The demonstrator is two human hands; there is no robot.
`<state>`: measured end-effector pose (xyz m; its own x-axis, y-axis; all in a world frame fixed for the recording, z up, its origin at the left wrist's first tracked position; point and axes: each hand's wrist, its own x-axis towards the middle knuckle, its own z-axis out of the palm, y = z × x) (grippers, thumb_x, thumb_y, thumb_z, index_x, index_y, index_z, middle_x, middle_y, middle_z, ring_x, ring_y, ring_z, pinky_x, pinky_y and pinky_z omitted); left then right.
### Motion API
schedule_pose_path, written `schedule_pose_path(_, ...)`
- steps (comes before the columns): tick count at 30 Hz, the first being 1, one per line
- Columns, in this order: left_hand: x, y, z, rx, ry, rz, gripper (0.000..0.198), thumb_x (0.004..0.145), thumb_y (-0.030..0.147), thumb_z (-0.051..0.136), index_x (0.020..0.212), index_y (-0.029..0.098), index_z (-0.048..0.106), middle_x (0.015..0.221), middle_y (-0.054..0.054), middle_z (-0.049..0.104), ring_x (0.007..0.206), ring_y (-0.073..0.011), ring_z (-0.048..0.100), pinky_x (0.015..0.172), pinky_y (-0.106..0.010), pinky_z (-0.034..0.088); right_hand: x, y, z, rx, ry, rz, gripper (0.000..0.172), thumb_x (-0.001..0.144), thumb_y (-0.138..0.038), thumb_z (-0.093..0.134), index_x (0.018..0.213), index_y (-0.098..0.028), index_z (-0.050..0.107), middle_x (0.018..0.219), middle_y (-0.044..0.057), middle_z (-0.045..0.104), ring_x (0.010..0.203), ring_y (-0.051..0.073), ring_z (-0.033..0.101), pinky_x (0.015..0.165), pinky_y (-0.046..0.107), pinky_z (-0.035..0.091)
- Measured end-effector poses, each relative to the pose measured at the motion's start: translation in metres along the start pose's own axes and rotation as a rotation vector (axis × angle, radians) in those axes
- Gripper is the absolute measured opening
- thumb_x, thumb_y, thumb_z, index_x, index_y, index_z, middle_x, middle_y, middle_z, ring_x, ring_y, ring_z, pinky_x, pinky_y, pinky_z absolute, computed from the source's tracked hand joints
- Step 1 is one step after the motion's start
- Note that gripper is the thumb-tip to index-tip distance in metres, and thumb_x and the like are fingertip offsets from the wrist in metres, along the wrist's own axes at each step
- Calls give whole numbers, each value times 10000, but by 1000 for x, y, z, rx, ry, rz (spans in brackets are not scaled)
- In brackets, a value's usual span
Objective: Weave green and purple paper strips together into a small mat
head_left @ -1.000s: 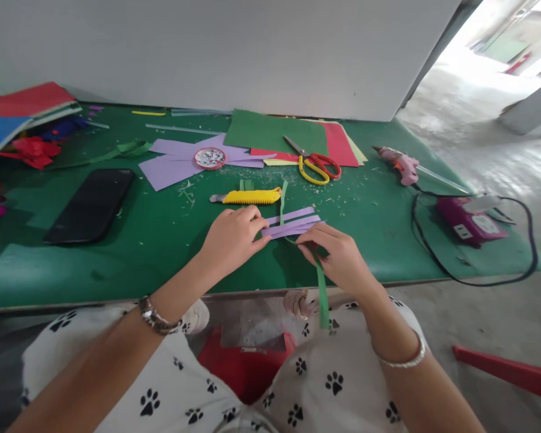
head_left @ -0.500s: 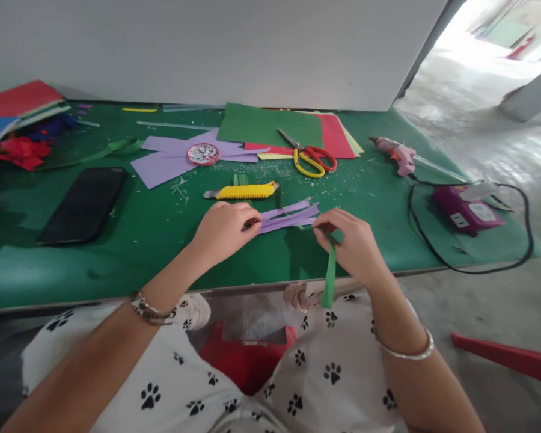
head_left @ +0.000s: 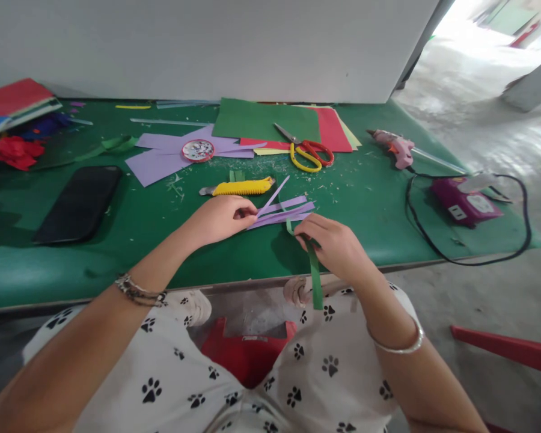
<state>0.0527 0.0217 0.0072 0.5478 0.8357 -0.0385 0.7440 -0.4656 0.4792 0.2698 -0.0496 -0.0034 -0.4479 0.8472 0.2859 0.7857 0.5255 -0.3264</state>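
My left hand pinches the left end of a bundle of thin purple paper strips that lie fanned on the green table mat. One purple strip sticks up from the bundle toward the yellow utility knife. My right hand is closed on a green paper strip that crosses the purple bundle and hangs down over the table's front edge toward my lap.
A black phone lies at the left. Purple paper with a round tin, green and red sheets and red-yellow scissors sit behind. A pink glue gun, a purple box and a black cable are at the right.
One purple strip has lifted away from the bundle. My right hand has shifted slightly left and nearer, and the green strip has swung with it.
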Motion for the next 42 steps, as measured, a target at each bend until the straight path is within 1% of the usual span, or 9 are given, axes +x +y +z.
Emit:
schedule_pose_path(3, 0, 0, 0, -15, -4, -3, 259, 769, 336, 492, 887, 190, 670, 799, -14, 684, 671, -143, 593, 579, -232, 431, 1, -4, 4, -107, -2, -83, 257, 850, -107, 373, 804, -163, 619, 732, 38, 580, 629, 119, 486, 593, 250, 362)
schedule_pose_path(7, -1, 2, 0, -5, 2, -6, 244, 763, 320, 501, 876, 190, 674, 787, -12, 680, 670, -146, 592, 583, -233, 425, 3, -9, 7, -201, -5, -182, 328, 858, -69, 320, 794, -165, 627, 717, 36, 591, 610, 117, 475, 595, 246, 354)
schedule_pose_path(11, -2, 3, 1, 27, 23, -11, 227, 761, 306, 500, 848, 189, 676, 776, -10, 676, 668, -146, 592, 563, -233, 405, 5, -13, 11, -231, 4, -239, 329, 847, -50, 321, 795, -159, 628, 728, 36, 598, 615, 120, 475, 599, 249, 351)
schedule_pose_path(19, -4, 4, 4, 52, 59, 18, 219, 775, 282, 478, 836, 186, 665, 766, -15, 652, 651, -136, 569, 558, -233, 387, 6, -15, 13, -225, -37, -228, 290, 843, -74, 349, 824, -152, 628, 761, 55, 594, 676, 142, 511, 618, 261, 385)
schedule_pose_path(23, -5, 7, 8, 105, 81, 29, 195, 774, 242, 472, 797, 180, 656, 730, -13, 622, 611, -130, 541, 542, -238, 367, 6, -15, 12, -213, -44, -222, 309, 829, -49, 335, 834, -156, 625, 849, 75, 611, 720, 148, 532, 640, 269, 415)
schedule_pose_path(26, -5, 11, 13, 158, 115, 39, 187, 770, 233, 488, 835, 182, 655, 725, -9, 616, 592, -129, 533, 533, -242, 353, 6, -16, 13, -168, -27, -209, 302, 821, -42, 345, 838, -162, 621, 924, 81, 618, 788, 158, 551, 688, 280, 438)
schedule_pose_path(31, -7, 17, 20, 222, 166, 39, 169, 776, 282, 551, 882, 196, 652, 801, -6, 632, 606, -130, 550, 592, -255, 371, 7, -16, 16, -28, -2, -198, 248, 833, -71, 377, 845, -141, 615, 929, 96, 634, 830, 175, 561, 721, 298, 462)
schedule_pose_path(35, -6, 21, 21, 301, 162, 42, 202, 785, 335, 585, 915, 190, 641, 842, -25, 631, 673, -160, 575, 635, -277, 380, 6, -15, 19, 41, 17, -151, 223, 830, -84, 400, 846, -162, 608, 923, 80, 631, 840, 168, 565, 731, 299, 467)
schedule_pose_path(42, -6, 27, 21, 329, 125, 24, 176, 820, 309, 563, 926, 191, 637, 843, -25, 634, 683, -162, 584, 624, -278, 371, 5, -15, 22, 88, 35, -113, 221, 825, -87, 402, 840, -172, 606, 905, 78, 611, 829, 160, 558, 725, 289, 462)
